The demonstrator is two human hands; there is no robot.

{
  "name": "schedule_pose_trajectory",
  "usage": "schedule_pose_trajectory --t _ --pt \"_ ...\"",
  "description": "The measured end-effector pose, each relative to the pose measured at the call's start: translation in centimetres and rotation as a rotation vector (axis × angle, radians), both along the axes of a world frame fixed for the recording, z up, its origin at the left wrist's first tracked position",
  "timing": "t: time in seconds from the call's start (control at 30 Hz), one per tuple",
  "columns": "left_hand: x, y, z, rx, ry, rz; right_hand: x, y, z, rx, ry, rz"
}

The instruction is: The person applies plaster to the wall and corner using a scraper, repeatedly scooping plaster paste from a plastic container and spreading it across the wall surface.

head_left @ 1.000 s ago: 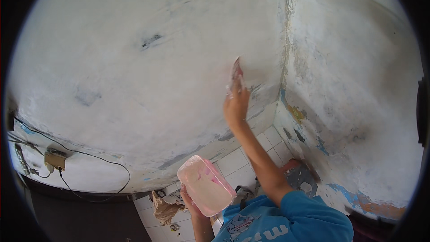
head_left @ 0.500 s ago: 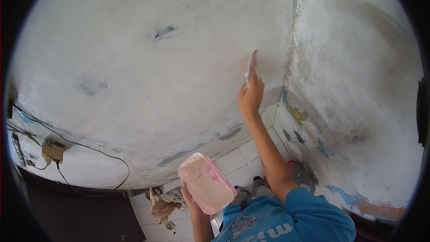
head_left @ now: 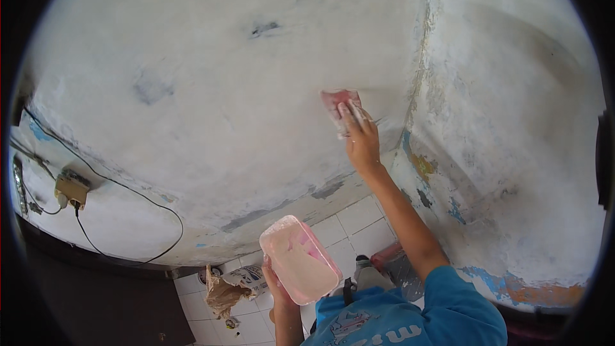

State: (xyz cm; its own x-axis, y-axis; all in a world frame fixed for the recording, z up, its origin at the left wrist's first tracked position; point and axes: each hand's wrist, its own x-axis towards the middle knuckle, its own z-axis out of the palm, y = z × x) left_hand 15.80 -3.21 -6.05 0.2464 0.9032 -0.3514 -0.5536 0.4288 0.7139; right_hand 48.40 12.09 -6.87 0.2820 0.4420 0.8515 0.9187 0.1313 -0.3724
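Note:
My right hand (head_left: 363,141) grips a reddish-pink putty spreader (head_left: 339,99), smeared with white, and its fingers press along the blade against the wall (head_left: 211,128). The wall surface is whitish and patchy, with a dark gouge (head_left: 264,29) up and to the left of the spreader. Lower down, my left hand (head_left: 277,282) supports a pink rectangular plastic tub (head_left: 330,268) from its left side. Pale putty (head_left: 298,266) covers much of the tub's inside, with bare pink showing toward the right. Most of the left hand's fingers are hidden beneath the tub.
A wall corner (head_left: 419,70) with flaking paint runs down at the right. At the left, a black cable (head_left: 122,182) loops from a beige socket box (head_left: 72,189). A dark panel (head_left: 96,301) stands lower left. A crumpled paper bag (head_left: 224,295) lies on the white tiles (head_left: 359,218).
My right hand has moved slightly down, and the spreader has turned from edge-on to showing its flat face. The left hand still holds the tub. The view has shifted a little.

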Motion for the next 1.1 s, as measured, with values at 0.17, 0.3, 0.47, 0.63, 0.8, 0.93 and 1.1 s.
schedule_pose_trajectory --t 0.17,0.3,0.47,0.63,0.8,0.93,1.1 --pt "-2.8 -2.4 -2.4 0.03 0.146 0.081 -1.7 2.3 -8.3 -0.186 -0.213 -0.101" --pt "-6.1 -5.5 -5.5 -0.042 0.094 0.125 -2.3 -1.9 -14.4 -0.477 -0.151 -0.023" --pt "-8.6 -8.7 -6.3 -0.065 0.21 0.167 -1.1 -1.3 -7.2 -0.103 0.003 -0.05" --pt "-10.7 -10.1 -9.6 -0.12 0.141 0.223 -1.0 3.4 -2.3 0.021 -0.177 -0.283" --pt "-11.2 -10.0 -9.2 -0.162 0.138 0.201 -5.1 1.9 -9.0 -0.244 -0.191 -0.178" --pt "-11.8 -9.8 -8.2 -0.097 0.109 0.147 -4.4 -1.1 -14.2 -0.476 -0.212 -0.006" --pt "-11.4 -9.8 -8.0 -0.09 0.162 0.198 0.8 0.9 -4.8 -0.036 -0.043 -0.162"
